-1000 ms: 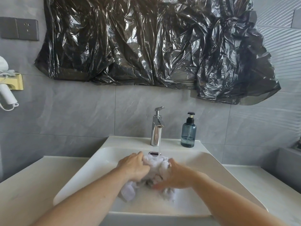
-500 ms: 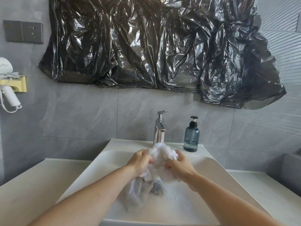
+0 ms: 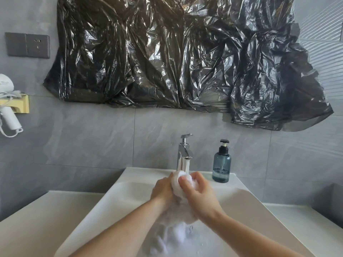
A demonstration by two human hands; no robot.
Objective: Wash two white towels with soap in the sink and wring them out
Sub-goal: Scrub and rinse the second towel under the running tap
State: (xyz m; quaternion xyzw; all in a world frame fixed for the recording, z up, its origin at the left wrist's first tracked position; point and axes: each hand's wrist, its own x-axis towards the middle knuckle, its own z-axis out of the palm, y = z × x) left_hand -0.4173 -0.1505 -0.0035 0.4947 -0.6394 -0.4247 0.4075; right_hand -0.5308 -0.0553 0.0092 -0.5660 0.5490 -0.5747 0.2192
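towel (image 3: 179, 184), white and bunched, sits over the sink (image 3: 118, 193) just under the chrome faucet (image 3: 183, 154), its tail trailing toward 6 o'clock into foamy water. from the left: my left hand (image 3: 162, 190) has fingers curled round the wad at its 9 o'clock side; my right hand (image 3: 199, 193) clamps it from 3 o'clock, thumb across the front. at 2 o'clock stands a blue soap dispenser (image 3: 221, 166) on the sink's rim. i see one towel only.

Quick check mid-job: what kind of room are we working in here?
Most likely a bathroom: a white basin sink with a chrome faucet, a blue pump soap bottle on its ledge, and a white hair dryer hung on the grey tiled wall.
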